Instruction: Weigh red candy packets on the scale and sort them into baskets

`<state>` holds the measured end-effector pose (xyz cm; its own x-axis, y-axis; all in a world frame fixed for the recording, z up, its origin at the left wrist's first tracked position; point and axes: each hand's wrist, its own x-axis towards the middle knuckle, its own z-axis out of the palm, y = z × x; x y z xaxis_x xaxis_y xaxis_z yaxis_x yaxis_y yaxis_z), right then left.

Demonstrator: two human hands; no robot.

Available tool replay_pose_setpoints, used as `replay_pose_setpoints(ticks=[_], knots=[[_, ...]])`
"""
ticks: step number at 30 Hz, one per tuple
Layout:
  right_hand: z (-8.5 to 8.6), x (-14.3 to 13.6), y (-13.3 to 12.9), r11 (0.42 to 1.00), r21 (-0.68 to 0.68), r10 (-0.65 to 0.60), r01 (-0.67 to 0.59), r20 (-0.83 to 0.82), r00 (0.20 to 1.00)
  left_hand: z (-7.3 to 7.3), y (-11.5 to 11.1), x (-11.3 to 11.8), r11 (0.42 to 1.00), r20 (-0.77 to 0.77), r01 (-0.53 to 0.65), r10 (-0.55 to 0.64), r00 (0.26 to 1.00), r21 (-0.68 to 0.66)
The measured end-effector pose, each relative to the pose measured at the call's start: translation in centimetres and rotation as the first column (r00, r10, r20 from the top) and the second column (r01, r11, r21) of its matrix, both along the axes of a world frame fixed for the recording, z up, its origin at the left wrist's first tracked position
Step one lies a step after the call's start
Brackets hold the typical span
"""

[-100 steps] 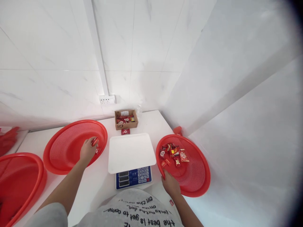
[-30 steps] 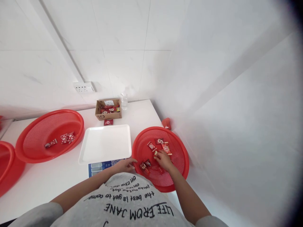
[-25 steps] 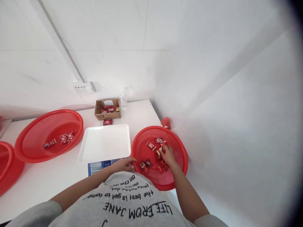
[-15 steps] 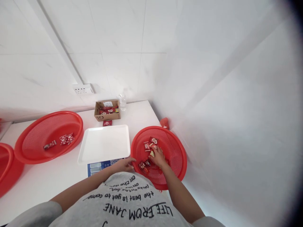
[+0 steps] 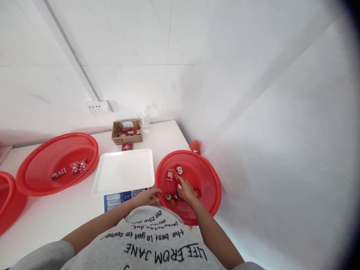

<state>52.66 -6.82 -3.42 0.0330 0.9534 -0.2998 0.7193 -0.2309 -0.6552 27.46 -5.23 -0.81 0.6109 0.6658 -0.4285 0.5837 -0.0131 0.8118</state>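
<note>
My right hand [image 5: 186, 191] is inside the round red plastic basket [image 5: 215, 180] at the right, its fingers closed on small wrapped packets. A red one and a pale yellowish one [image 5: 179, 186] show at the fingertips. Near the basket's far side lie two loose red-and-white packets, one packet [image 5: 170, 174] to the left of another packet [image 5: 180, 170]. Several darker red packets [image 5: 171, 198] rest left of my right hand, and a red packet [image 5: 197, 192] lies to its right. My left hand [image 5: 150, 196] grips the basket's left rim, fingers curled at the edge.
Left of the basket sits a white tray [image 5: 123, 170] on a blue scale [image 5: 123, 197]. Behind are a cardboard box [image 5: 128, 138] of packets, a red packet [image 5: 127, 147] and a clear bottle [image 5: 145, 123]. Another red basket [image 5: 36, 165] holds several packets; one more basket [image 5: 7, 198] stands farther left.
My right hand has drawn slightly back toward me, now with a red packet showing at its fingertips. The two loose packets have shifted a little left. My left hand stays at the rim.
</note>
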Motion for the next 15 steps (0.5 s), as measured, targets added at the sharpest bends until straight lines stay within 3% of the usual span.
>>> replay_pose_setpoints(ticks=[8,15], knots=[[0.5,0.6,-0.1,0.983,0.018,-0.174,0.182,-0.212,0.962,1.5,-0.1,0.0,0.999,0.090,-0.020,0.024,0.996,-0.039],[4.0,1.8,1.1,0.913,0.135,-0.327,0.384,-0.320,0.889,1.1,0.0,0.4,0.992,0.161,-0.003,0.023,0.987,-0.123]])
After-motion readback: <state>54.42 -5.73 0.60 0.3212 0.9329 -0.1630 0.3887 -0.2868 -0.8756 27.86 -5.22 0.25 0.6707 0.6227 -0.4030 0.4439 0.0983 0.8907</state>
